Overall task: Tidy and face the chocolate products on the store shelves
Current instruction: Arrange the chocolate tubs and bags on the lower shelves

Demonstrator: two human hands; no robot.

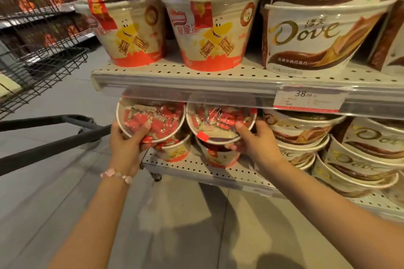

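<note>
Your left hand (125, 142) grips the left wafer tub (150, 119) and your right hand (254, 140) grips the right tub (220, 123), thumbs over the clear lids; both tubs lie tipped forward atop other tubs on the lower shelf (196, 168), under the price rail (218, 91). Ease each back squarely onto the tub beneath, rims touching side by side. Keep your grip low on the rims so the lids don't pop, and avoid nudging the Dove tubs (301, 129) just beside.
</note>
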